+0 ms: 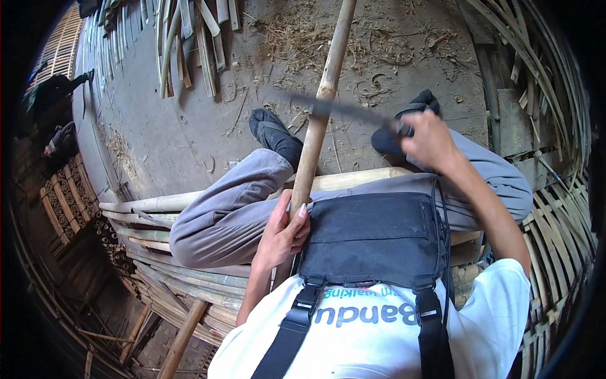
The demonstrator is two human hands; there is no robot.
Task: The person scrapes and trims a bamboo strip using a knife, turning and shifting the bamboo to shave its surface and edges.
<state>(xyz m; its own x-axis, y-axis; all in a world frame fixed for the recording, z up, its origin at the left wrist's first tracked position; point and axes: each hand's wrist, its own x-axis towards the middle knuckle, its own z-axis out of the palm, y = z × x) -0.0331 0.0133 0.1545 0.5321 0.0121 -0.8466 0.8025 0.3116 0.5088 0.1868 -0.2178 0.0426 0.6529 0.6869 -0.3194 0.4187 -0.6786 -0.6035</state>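
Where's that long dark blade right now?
In the head view, the long dark blade is in the upper middle, its handle end in the right hand and its motion-blurred length crossing the pale pole.

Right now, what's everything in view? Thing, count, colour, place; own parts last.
pole: 1, tan, centre, up to top edge
knife: 1, dark, blurred, crossing pole
floor: 1, grey, upper half
shavings: many, tan, top centre-right
short strips: many, pale, top left
long strips: many, tan, right
bamboo poles: several, pale, under legs
stacked pieces: many, brown, left
bag: 1, black, lap
straps: 2, black, chest
shirt: 1, white, bottom
trousers: 1 pair, grey, centre
footwear: 1 pair, dark, either side of pole
left hand: 1, bare, around pole
right hand: 1, bare, on knife handle
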